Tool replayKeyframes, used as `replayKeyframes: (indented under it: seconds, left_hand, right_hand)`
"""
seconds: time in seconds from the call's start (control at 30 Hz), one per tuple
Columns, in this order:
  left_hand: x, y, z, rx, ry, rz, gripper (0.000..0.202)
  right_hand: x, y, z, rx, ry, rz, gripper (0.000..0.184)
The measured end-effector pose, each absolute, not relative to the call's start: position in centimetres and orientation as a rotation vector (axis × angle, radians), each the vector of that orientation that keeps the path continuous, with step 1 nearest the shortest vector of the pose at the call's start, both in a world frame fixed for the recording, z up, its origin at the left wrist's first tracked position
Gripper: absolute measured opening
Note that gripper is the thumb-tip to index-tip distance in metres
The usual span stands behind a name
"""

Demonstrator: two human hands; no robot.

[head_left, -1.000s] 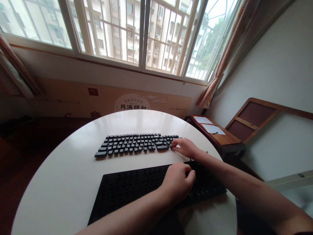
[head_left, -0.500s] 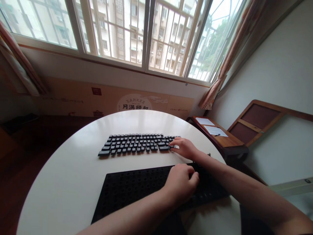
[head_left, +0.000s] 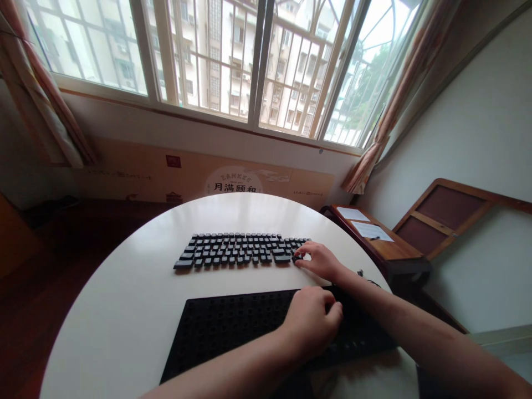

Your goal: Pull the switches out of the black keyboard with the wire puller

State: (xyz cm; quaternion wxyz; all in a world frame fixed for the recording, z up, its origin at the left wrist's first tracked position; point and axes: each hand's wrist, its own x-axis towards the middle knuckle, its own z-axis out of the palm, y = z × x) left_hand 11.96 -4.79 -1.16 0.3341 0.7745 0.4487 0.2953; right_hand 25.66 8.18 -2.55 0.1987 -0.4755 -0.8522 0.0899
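Note:
On the round white table [head_left: 124, 310] lie rows of dark loose keycaps [head_left: 241, 249], laid out like a keyboard. Nearer to me is a black keyboard base [head_left: 233, 327] with bare switch holes. My right hand [head_left: 318, 260] reaches to the right end of the keycap rows, its fingertips pinched on a dark keycap there. My left hand [head_left: 310, 321] rests on the right part of the black base with its fingers curled under; I cannot see whether they hold anything.
A low wooden side table [head_left: 374, 244] with two sheets of paper stands to the right. A wooden frame [head_left: 440, 216] leans on the right wall. A printed cardboard panel [head_left: 233, 180] runs under the window, with curtains at both sides.
The view has shifted slightly, so everything sits a little lower and further right. My right hand's fingers have closed on a keycap at the rows' right end. My left hand stays on the base.

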Motion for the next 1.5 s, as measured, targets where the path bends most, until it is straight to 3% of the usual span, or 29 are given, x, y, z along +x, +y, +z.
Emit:
replayKeyframes:
  seconds: [0.3,1.13,1.23,1.37,1.5]
  left_hand:
    - [11.9,-4.8,-1.0,2.036,1.183,0.738,0.031]
    - [11.8,-4.8,-1.1,2.068,1.192,0.709,0.031]
    - [11.8,-4.8,-1.1,2.082,1.181,0.712,0.031]
    - [11.8,-4.7,-0.9,2.107,1.157,0.707,0.029]
    - [11.9,-4.6,-0.8,2.157,1.117,0.708,0.029]
  right_hand:
    - [27.1,9.6,-1.3,-1.346,-2.277,0.212,0.024]
    - [27.4,10.6,-2.4,-1.337,-2.368,0.189,0.011]
    - [28.3,9.3,-0.5,-1.274,-2.251,0.138,0.023]
    - [31.7,5.5,2.7,-1.296,-1.983,0.167,0.056]
    - [36.0,0.5,3.4,-1.521,-1.793,0.423,0.072]
